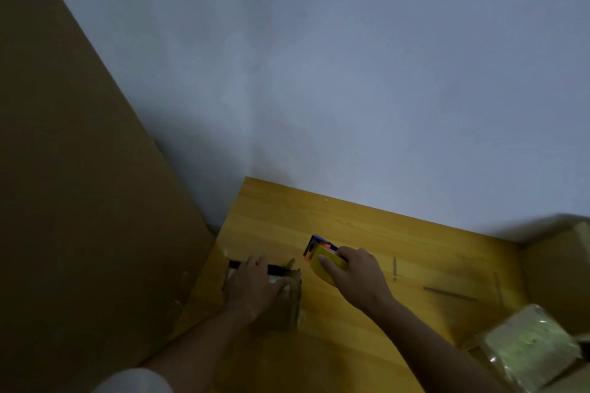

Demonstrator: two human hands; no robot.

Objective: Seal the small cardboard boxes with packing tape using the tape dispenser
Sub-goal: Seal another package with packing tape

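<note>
Against the far left of the view a tall cardboard sheet (79, 185) leans beside the wall, close to the left edge of the wooden desk (367, 226). Just right of it, near that edge, sits the small cardboard box (281, 313), its top flaps not yet taped as far as the dim light shows; a dark gap runs along its far side. Flat on top lies the left hand (255, 287), fingers spread and pressing the flaps down. Just beside the box, to its right, the right hand (354, 277) is wrapped around the yellow tape dispenser (322, 257), whose orange and blue front end points away from the person and appears to rest on or just above the desk. I judge the step to be the start of a seal: flaps held, dispenser gripped but not yet on the box. The next move likely calls for bringing the dispenser over the seam, pressing the tape end onto the far side and drawing it toward the body while the left hand shifts clear. Bare desk lies open to the right of the dispenser; further right, at the desk's end, stand another carton (562, 265) and plastic-wrapped packets (530, 341), blurred.
</note>
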